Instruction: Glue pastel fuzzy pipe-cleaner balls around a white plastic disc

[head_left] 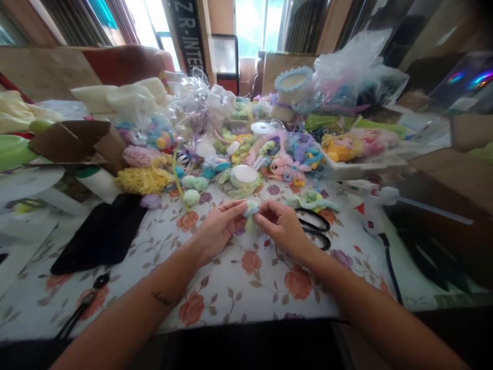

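Note:
Between my two hands, above the floral tablecloth (231, 288), is a small, soft, pale green and blue piece of craft material (251, 209), perhaps yarn or fabric. My left hand (221, 226) pinches its left side between thumb and fingers. On the other side, the curled fingers of my right hand (283, 226) grip it too. A yellowish-green end (249, 224) hangs below the fingertips. Its exact kind is too blurred to tell. Black-handled scissors (318, 226) lie just right of my right hand, their blades hidden. Pale green pompoms (191, 197) rest beyond my left hand.
A pink doll-like figure (285, 165), a white ribbon spool (245, 176) and heaped yarn pieces fill the far middle. At left are a black tablet-like object (102, 234) and a cardboard box (77, 141). A glue gun (372, 213) with a cord stands at right, near a white tray (358, 167).

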Tool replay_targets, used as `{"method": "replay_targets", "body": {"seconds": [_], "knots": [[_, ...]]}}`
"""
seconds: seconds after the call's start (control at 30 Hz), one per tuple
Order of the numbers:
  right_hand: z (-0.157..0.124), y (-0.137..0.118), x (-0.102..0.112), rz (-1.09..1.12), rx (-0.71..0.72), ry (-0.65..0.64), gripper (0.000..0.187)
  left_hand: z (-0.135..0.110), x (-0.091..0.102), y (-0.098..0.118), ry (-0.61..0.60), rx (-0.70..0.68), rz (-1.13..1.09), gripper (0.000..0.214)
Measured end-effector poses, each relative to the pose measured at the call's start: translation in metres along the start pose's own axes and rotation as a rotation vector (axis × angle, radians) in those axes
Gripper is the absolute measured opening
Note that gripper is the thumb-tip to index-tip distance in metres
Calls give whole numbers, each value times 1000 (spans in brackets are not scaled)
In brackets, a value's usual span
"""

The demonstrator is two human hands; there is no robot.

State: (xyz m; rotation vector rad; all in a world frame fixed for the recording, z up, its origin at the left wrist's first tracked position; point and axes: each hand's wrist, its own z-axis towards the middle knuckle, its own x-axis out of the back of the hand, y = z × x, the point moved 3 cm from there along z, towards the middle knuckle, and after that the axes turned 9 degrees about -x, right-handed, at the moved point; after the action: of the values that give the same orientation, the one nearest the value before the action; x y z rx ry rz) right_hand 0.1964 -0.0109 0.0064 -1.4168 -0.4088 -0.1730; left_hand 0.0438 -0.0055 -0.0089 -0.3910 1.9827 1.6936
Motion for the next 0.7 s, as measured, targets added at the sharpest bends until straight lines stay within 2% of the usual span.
{"method": "replay_targets", "body": {"seconds": [0.13, 0.33, 0.57, 0.7], "knots": [[0, -1, 1, 28, -19, 16, 10, 0, 3, -1, 91, 14, -25, 14], [-2, -5, 3, 0, -10, 44, 15, -3, 2, -3, 75, -13, 44, 19], [-3, -6, 3, -7, 9, 38, 11, -4, 3, -4, 63, -118, 197, 24], [-4, -5, 1, 9, 27, 29, 12, -7, 2, 2, 87, -232, 396, 24]]}}
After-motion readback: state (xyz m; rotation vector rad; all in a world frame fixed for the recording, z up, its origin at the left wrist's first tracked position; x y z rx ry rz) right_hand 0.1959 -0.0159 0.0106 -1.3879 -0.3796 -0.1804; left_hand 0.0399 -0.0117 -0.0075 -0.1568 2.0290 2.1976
